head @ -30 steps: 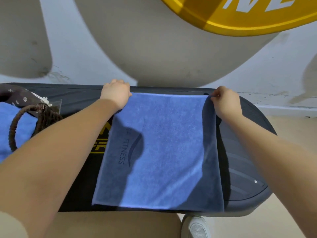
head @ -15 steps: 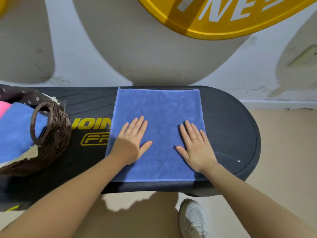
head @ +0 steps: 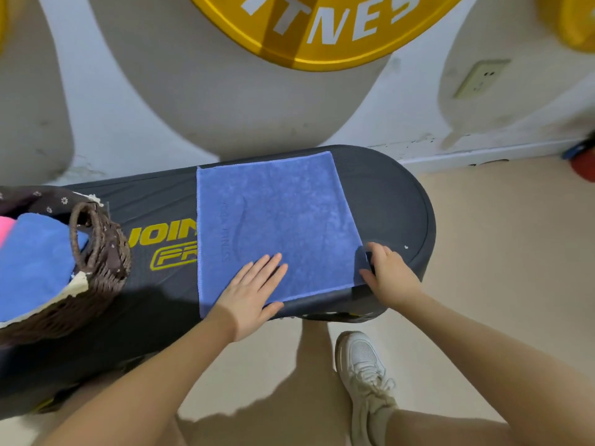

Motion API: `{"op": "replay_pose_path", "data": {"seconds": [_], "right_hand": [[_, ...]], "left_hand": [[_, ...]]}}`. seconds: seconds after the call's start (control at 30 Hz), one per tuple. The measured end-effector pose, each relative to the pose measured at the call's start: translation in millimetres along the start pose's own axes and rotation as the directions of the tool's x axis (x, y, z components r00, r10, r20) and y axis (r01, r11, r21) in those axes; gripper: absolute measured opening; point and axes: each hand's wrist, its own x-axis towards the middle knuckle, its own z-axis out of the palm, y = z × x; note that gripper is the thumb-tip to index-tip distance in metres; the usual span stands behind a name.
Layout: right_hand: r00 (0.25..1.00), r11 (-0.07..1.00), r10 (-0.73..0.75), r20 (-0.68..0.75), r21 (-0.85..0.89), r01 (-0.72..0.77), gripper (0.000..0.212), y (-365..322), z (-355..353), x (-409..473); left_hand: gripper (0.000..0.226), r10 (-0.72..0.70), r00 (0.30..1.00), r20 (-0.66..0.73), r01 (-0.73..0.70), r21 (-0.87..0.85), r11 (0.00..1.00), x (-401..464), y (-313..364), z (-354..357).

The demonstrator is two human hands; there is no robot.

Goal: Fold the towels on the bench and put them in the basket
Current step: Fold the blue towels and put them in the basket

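A folded blue terry-cloth towel point(head: 273, 226) is lying flat across the dark grey padded bench point(head: 392, 201), its far edge reaching the bench's back rim and its near edge reaching the front rim. Faint tone-on-tone lettering is running sideways along the towel's left part beside a curved emblem; the last word looks like "FITNESS", the word before it is too faint to read. The left hand point(head: 251, 296) is pressing flat on the towel's near edge, fingers straight and spread, gripping nothing. The right hand point(head: 388, 275) is pinching the towel's near right corner, its fingers curling around the lifted edge.

Yellow printing is showing on the bench to the left of the towel: "JOIN" in block letters with an outlined "FR" beneath, both words running under the cloth. A brown woven wicker basket point(head: 99, 252) with a looped handle and a floral fabric lining is standing on the bench's left end, well apart from the towel. A folded bright blue towel point(head: 35, 262) is sitting inside it, with a strip of pink cloth point(head: 5, 226) beside that at the picture's edge.

On the white wall, a large yellow round sign point(head: 322, 30) is showing white letters "ITNES", cut off at the top. A white sneaker point(head: 365, 375) is standing on the beige floor below the bench.
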Motion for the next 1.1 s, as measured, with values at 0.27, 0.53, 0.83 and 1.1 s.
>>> {"op": "replay_pose_path", "data": {"seconds": [0.27,0.53,0.83,1.1], "right_hand": [[0.884,0.655,0.418,0.21,0.605,-0.453,0.035,-7.6,7.2,10.9],[0.97,0.881,0.045,0.237,0.448,-0.15,0.047,-2.9,-6.5,3.4],[0.999,0.913,-0.039,-0.001,0.407,0.036,0.016,-17.1,-36.8,15.1],[0.988,0.871,-0.054,0.142,0.492,-0.023,0.019,3.0,-46.8,5.2]], "left_hand": [[0.045,-0.037,0.988,-0.152,0.016,-0.135,0.991,20.6,36.5,-1.7],[0.058,-0.162,0.986,0.035,0.166,-0.15,0.975,39.1,55.3,-20.1],[0.04,-0.273,0.959,0.075,0.276,-0.03,0.961,55.3,68.9,-28.0],[0.042,-0.273,0.962,0.005,0.26,-0.327,0.909,17.2,20.0,-29.4]]}}
